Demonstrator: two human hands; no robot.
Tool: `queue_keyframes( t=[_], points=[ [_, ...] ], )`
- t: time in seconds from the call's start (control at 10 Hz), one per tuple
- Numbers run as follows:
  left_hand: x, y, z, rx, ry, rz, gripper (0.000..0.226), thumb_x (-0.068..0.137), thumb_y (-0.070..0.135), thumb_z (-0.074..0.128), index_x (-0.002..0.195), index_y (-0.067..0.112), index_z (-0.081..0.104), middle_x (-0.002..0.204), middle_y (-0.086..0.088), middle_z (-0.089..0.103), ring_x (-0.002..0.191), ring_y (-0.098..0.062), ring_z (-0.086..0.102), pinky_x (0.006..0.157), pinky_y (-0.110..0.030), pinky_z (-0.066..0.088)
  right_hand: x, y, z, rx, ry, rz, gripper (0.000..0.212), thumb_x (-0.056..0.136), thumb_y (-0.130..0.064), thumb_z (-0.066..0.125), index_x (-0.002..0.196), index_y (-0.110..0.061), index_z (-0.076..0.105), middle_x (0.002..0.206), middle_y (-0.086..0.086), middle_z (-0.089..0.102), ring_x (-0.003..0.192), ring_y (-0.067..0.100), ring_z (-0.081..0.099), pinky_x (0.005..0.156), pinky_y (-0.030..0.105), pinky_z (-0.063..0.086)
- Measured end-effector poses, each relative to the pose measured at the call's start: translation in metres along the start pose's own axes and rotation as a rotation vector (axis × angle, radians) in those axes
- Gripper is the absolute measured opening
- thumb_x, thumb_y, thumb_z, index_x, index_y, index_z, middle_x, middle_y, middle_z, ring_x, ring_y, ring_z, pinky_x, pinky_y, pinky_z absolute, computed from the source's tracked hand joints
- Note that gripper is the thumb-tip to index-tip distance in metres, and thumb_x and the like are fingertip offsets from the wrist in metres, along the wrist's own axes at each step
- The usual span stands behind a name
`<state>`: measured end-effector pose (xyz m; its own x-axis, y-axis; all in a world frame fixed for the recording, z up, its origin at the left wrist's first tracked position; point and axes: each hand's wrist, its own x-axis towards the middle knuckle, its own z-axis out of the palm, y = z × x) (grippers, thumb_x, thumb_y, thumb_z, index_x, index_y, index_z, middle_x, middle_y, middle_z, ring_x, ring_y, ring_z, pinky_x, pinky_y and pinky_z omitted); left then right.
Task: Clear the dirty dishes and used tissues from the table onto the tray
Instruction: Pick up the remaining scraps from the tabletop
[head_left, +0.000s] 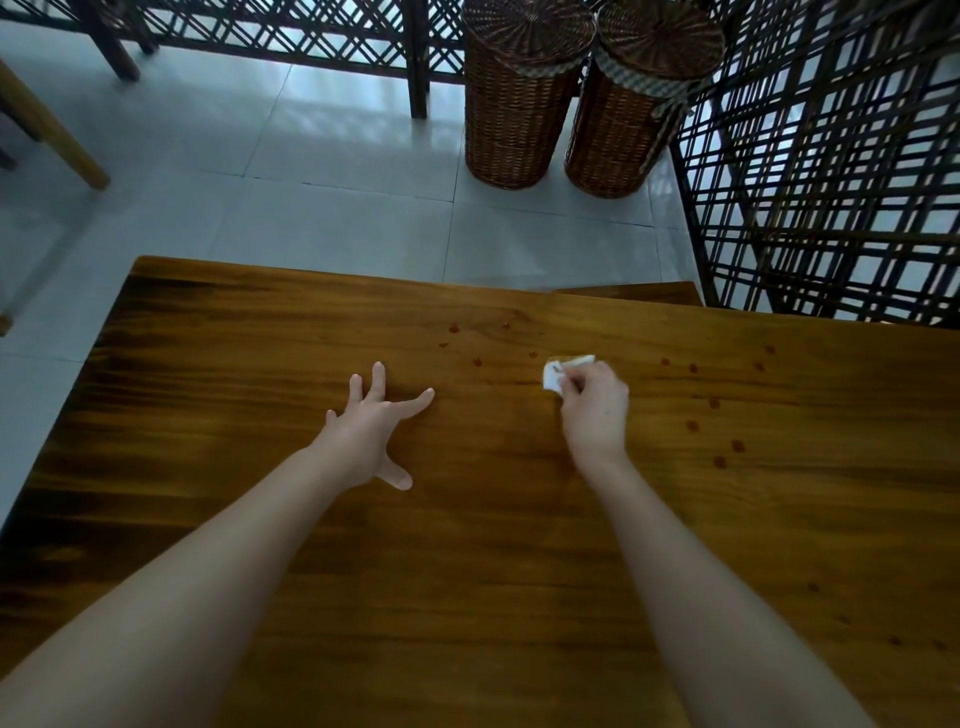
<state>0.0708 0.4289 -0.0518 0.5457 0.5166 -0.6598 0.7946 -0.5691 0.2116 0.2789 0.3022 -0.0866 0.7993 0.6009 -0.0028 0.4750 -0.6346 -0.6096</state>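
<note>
Wooden table (467, 519) fills the view; its near side is cut off. Pale floor tiles (311, 156) and two wicker baskets (524, 104) sit behind it. The left hand (371, 431) presses flat on the table, fingers spread. The right hand (592, 410) pinches a white tissue (551, 382), partly hidden by its fingers, on the table near small red spots (737, 445).

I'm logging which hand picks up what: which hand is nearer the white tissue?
Right. The right hand pinches the tissue at its fingertips. The left hand rests spread on the table, well off to the tissue's left.
</note>
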Motion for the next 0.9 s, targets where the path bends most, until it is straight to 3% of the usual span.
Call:
queue_keyframes(
  t=[0.1,0.2,0.6,0.7,0.8,0.9],
  points=[
    [-0.001,0.001,-0.001,-0.001,0.003,-0.003,0.113,0.071,0.025,0.083,0.150,0.045,0.006,0.157,-0.011,-0.025,0.143,-0.039,-0.021,0.112,-0.064,0.010,-0.034,-0.020,0.022,0.051,-0.055,-0.074,0.016,0.091,-0.007,0.057,0.100,-0.010,0.071,0.096,-0.006,0.059,0.092,0.009,0.055,0.079,0.017,0.041],
    [-0.002,0.002,-0.001,0.003,-0.004,-0.011,0.113,0.071,0.025,0.083,0.150,0.045,0.005,0.157,-0.012,-0.026,0.143,-0.039,-0.021,0.112,-0.064,0.010,-0.045,-0.030,0.033,0.058,-0.047,-0.082,0.016,0.092,-0.006,0.057,0.100,-0.008,0.071,0.100,-0.004,0.062,0.092,0.006,0.053,0.077,0.012,0.038],
    [0.009,-0.004,0.004,-0.011,-0.001,-0.012,0.115,0.068,0.026,0.085,0.149,0.049,0.007,0.156,-0.009,-0.027,0.142,-0.037,-0.023,0.111,-0.064,0.008,0.036,-0.052,0.029,0.059,-0.022,0.031,0.021,0.092,-0.007,0.058,0.110,-0.005,0.069,0.110,0.007,0.066,0.099,0.015,0.062,0.078,0.014,0.043],
    [0.011,-0.007,0.007,-0.011,0.003,-0.012,0.117,0.066,0.028,0.086,0.148,0.050,0.006,0.156,-0.009,-0.028,0.142,-0.037,-0.024,0.111,-0.065,0.007,0.003,-0.054,0.035,0.073,-0.076,-0.037,0.018,0.091,-0.009,0.060,0.106,-0.010,0.070,0.103,0.000,0.065,0.090,0.003,0.057,0.075,0.005,0.041],
    [0.013,-0.007,0.007,-0.007,-0.008,-0.014,0.117,0.066,0.027,0.086,0.147,0.052,0.005,0.156,-0.009,-0.029,0.142,-0.038,-0.024,0.111,-0.066,0.008,-0.032,-0.056,0.044,0.096,-0.111,-0.115,0.015,0.090,-0.007,0.061,0.100,-0.011,0.071,0.097,-0.005,0.062,0.086,0.001,0.053,0.079,0.013,0.047],
    [0.013,-0.008,0.007,-0.008,-0.004,-0.007,0.117,0.067,0.028,0.086,0.147,0.052,0.005,0.156,-0.009,-0.029,0.142,-0.038,-0.024,0.111,-0.065,0.008,-0.031,-0.058,0.048,0.117,-0.108,-0.138,0.012,0.088,-0.005,0.063,0.094,-0.008,0.072,0.089,-0.007,0.059,0.080,0.002,0.053,0.073,0.011,0.046]
  ],
)
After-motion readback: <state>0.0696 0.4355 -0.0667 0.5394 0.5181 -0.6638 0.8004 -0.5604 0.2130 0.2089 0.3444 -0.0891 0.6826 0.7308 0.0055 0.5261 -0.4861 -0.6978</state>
